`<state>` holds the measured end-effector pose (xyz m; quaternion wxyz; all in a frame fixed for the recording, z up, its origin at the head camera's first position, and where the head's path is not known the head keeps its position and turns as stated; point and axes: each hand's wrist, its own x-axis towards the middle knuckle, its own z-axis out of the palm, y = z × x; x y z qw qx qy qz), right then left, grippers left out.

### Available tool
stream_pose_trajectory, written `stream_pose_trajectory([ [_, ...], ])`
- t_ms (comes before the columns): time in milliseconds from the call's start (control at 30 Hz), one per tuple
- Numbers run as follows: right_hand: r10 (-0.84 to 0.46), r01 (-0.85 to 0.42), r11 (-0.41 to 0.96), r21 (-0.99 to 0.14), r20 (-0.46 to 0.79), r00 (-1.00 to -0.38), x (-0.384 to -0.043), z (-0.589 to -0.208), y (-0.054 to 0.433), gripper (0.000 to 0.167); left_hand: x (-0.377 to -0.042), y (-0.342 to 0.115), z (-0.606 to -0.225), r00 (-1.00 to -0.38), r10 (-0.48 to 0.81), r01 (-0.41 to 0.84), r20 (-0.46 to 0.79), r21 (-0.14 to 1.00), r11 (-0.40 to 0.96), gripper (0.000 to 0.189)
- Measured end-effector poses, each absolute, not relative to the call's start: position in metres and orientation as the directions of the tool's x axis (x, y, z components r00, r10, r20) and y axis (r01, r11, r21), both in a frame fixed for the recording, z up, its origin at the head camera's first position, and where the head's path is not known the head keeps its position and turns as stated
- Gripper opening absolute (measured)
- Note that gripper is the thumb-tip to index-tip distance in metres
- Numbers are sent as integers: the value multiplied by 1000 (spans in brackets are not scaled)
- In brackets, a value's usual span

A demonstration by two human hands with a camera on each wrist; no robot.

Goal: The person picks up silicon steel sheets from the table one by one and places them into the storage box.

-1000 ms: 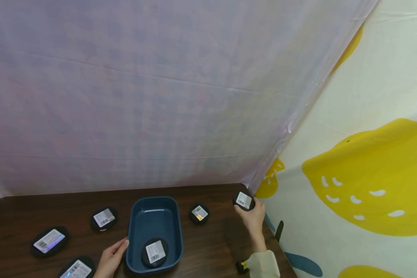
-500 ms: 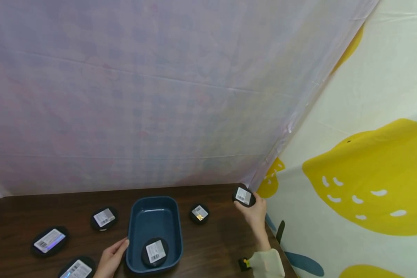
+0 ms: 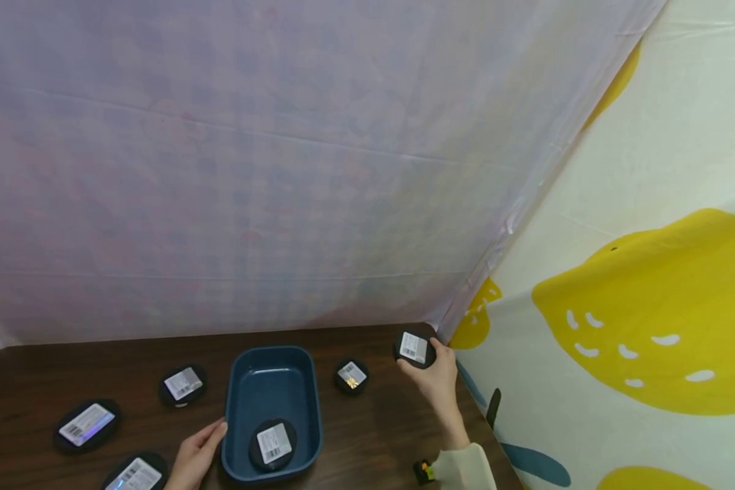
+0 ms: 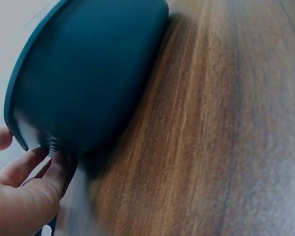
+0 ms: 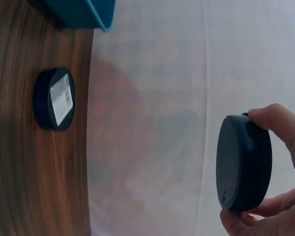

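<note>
My right hand (image 3: 437,382) pinches a round black case with a white barcode label (image 3: 414,348) by its edges, above the table's far right corner. In the right wrist view, thumb and fingers hold the held case's (image 5: 243,162) rim, its plain face toward the left. A deep blue rectangular tray (image 3: 272,398) stands mid-table with one labelled round black case (image 3: 272,445) at its near end. At the tray's left side, my left hand (image 3: 196,454) grips the rim, thumb at the edge and fingers against the outer wall (image 4: 88,73).
Right of the tray lies a smaller round black case (image 3: 351,378). To its left are more cases: one behind (image 3: 183,386), one farther left (image 3: 87,426) and one near the front (image 3: 136,474). Fabric sheets (image 3: 251,204) rise behind and at the right of the brown table (image 3: 367,435).
The right hand has shifted left with the round black case, which is higher than a second ago. The left hand and the tray have stayed put.
</note>
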<state>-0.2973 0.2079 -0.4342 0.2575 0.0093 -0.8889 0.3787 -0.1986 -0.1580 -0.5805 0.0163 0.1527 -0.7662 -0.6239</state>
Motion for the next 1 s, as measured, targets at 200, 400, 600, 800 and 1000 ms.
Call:
stream_pose_trajectory([
  [200,147,-223,717,-661,455,-878,-292,-435,193,76,-199,-159,-581,-952,-249,-220,-179,964,146,51],
  [400,109,-240,709,-663,440,-892,-288,-435,180,77,-199,-159,-581,-952,-248,-221,-178,962,158,51],
  [600,73,-261,702,-662,432,-899,-285,-433,172,78,-199,-159,-581,-954,-240,-220,-181,965,144,52],
  [800,47,-296,691,-660,449,-892,-279,-427,166,77,-200,-157,-581,-954,-240,-221,-181,964,151,52],
  [1000,6,-342,676,-653,469,-883,-274,-421,157,76,-200,-158,-582,-953,-237,-226,-191,965,133,52],
])
